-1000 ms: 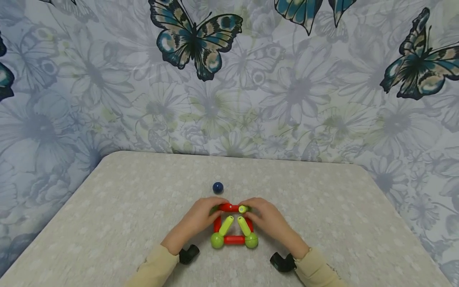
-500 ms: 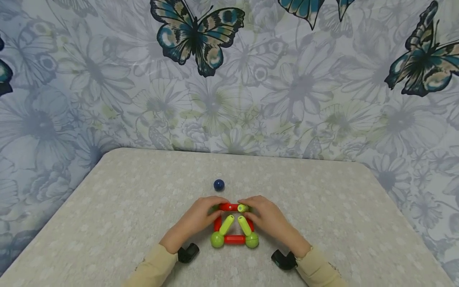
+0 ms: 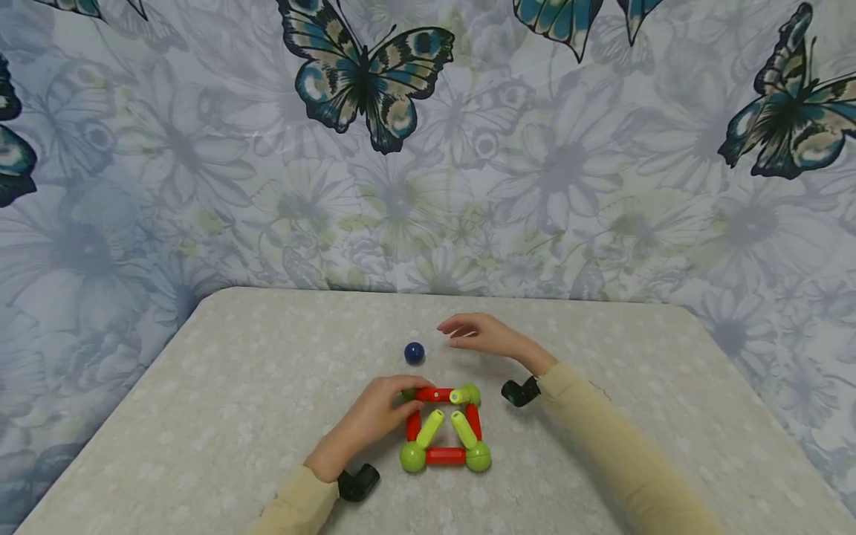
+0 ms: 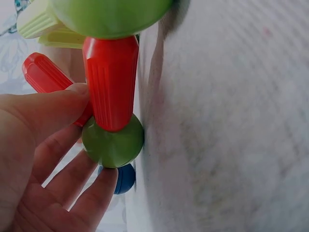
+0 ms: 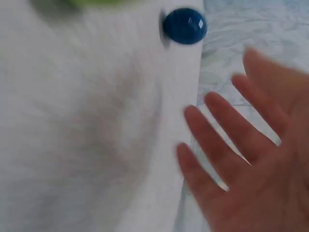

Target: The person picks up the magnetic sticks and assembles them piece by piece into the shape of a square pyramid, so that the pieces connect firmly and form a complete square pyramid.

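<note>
A frame of red magnetic rods (image 3: 445, 455) joined by green balls (image 3: 412, 457) lies on the table, with lime-green rods (image 3: 463, 429) leaning inward from three corners. At its far left corner my left hand (image 3: 374, 410) pinches a leaning red rod (image 4: 46, 72) between thumb and index finger. The other fingertips touch the green ball (image 4: 113, 145) under that rod. My right hand (image 3: 488, 334) is off the frame, fingers extended and spread, holding nothing. A dark blue ball (image 3: 414, 353) sits behind the frame, just left of the right hand's fingertips.
The table (image 3: 200, 416) has a pale patterned cover and reaches back to a butterfly-printed wall (image 3: 562, 163). Black wrist devices (image 3: 359, 483) are worn at both wrists, the right one (image 3: 520, 391) beside the frame's far right corner.
My right hand has let go of the frame's far right corner and moved back toward the blue ball. The left hand keeps its grip at the far left corner.
</note>
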The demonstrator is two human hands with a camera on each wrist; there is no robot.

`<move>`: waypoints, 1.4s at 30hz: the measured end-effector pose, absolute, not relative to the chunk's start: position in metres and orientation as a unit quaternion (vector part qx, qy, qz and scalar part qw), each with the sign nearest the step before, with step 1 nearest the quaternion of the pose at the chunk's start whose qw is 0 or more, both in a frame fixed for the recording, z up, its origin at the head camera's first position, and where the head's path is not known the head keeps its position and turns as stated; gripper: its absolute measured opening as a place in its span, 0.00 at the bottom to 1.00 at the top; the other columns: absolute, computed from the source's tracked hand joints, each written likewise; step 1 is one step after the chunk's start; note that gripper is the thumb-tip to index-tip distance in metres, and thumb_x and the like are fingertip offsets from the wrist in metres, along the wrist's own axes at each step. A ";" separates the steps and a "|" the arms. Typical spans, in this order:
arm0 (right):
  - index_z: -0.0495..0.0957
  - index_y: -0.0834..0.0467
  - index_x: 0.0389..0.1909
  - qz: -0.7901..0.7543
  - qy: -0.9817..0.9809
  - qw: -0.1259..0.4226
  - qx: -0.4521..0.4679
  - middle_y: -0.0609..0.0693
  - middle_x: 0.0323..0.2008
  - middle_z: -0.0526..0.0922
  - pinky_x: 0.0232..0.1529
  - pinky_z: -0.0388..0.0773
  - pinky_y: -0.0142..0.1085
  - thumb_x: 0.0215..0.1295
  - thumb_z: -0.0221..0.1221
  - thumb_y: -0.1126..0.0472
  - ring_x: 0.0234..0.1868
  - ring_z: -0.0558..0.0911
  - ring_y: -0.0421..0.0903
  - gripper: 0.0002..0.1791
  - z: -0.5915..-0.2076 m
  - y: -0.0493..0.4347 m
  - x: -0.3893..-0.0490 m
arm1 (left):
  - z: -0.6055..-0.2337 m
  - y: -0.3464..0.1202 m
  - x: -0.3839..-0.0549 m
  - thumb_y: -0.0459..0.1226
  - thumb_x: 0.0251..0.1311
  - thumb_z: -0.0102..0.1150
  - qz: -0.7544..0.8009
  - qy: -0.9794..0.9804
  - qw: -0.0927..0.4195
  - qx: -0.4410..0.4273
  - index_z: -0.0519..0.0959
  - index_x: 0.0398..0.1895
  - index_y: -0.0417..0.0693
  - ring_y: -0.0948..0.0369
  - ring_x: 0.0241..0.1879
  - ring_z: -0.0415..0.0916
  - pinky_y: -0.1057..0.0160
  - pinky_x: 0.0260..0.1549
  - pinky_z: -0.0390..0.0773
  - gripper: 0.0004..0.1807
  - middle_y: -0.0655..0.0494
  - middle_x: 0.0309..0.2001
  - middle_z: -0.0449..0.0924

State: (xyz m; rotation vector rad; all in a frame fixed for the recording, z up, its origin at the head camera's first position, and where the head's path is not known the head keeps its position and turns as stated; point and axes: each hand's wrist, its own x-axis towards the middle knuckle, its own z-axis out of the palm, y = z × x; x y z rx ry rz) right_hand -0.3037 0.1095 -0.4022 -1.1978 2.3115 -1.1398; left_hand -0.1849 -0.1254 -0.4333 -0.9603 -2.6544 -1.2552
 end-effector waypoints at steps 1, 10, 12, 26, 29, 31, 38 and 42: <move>0.68 0.69 0.59 -0.387 0.800 0.167 -0.427 0.64 0.56 0.72 0.55 0.68 0.47 0.67 0.54 0.67 0.55 0.73 0.58 0.21 -0.404 0.104 -0.310 | -0.433 -0.125 -0.185 0.27 0.54 0.64 -0.406 -0.857 0.031 -0.315 0.81 0.45 0.46 0.62 0.43 0.76 0.58 0.45 0.75 0.14 0.58 0.42 0.81; 0.67 0.63 0.64 -0.304 0.757 0.232 -0.529 0.53 0.63 0.68 0.62 0.57 0.38 0.65 0.59 0.62 0.64 0.63 0.46 0.27 -0.419 0.058 -0.337 | -0.435 -0.127 -0.185 0.27 0.53 0.64 -0.394 -0.860 0.036 -0.321 0.81 0.46 0.42 0.62 0.45 0.76 0.59 0.47 0.73 0.15 0.55 0.44 0.81; 0.70 0.64 0.61 -0.308 0.754 0.224 -0.535 0.53 0.60 0.71 0.62 0.58 0.36 0.63 0.60 0.64 0.62 0.66 0.44 0.24 -0.420 0.055 -0.338 | -0.434 -0.127 -0.185 0.27 0.53 0.64 -0.394 -0.860 0.037 -0.321 0.81 0.46 0.42 0.62 0.46 0.76 0.60 0.47 0.73 0.15 0.55 0.44 0.81; 0.74 0.64 0.57 -0.394 0.802 0.158 -0.420 0.54 0.54 0.76 0.56 0.67 0.40 0.62 0.61 0.61 0.56 0.73 0.47 0.22 -0.416 0.100 -0.300 | -0.435 -0.126 -0.184 0.28 0.54 0.65 -0.403 -0.859 0.032 -0.314 0.81 0.46 0.46 0.61 0.46 0.76 0.57 0.47 0.74 0.15 0.57 0.45 0.81; 0.73 0.65 0.57 -0.451 0.798 0.137 -0.376 0.54 0.53 0.76 0.56 0.67 0.40 0.63 0.61 0.62 0.55 0.74 0.48 0.22 -0.410 0.108 -0.277 | -0.434 -0.128 -0.184 0.27 0.53 0.65 -0.405 -0.858 0.031 -0.313 0.81 0.46 0.46 0.61 0.46 0.76 0.57 0.47 0.74 0.15 0.56 0.45 0.81; 0.73 0.64 0.57 -0.484 0.793 0.119 -0.349 0.54 0.52 0.77 0.55 0.68 0.41 0.62 0.61 0.63 0.54 0.75 0.48 0.22 -0.405 0.111 -0.259 | -0.434 -0.129 -0.184 0.27 0.54 0.64 -0.408 -0.856 0.032 -0.316 0.81 0.46 0.46 0.60 0.45 0.76 0.57 0.47 0.74 0.15 0.57 0.44 0.81; 0.74 0.61 0.56 -0.502 0.792 0.076 -0.339 0.51 0.51 0.78 0.54 0.70 0.43 0.61 0.62 0.61 0.52 0.76 0.47 0.22 -0.391 0.109 -0.204 | -0.436 -0.129 -0.187 0.27 0.54 0.64 -0.406 -0.849 0.047 -0.334 0.81 0.46 0.44 0.61 0.44 0.77 0.58 0.45 0.75 0.15 0.56 0.44 0.81; 0.75 0.61 0.55 -0.482 0.795 0.069 -0.363 0.48 0.50 0.78 0.54 0.70 0.45 0.60 0.63 0.59 0.52 0.76 0.45 0.22 -0.391 0.107 -0.190 | -0.437 -0.128 -0.186 0.28 0.55 0.64 -0.402 -0.851 0.043 -0.335 0.81 0.47 0.44 0.63 0.43 0.77 0.59 0.45 0.75 0.14 0.57 0.44 0.81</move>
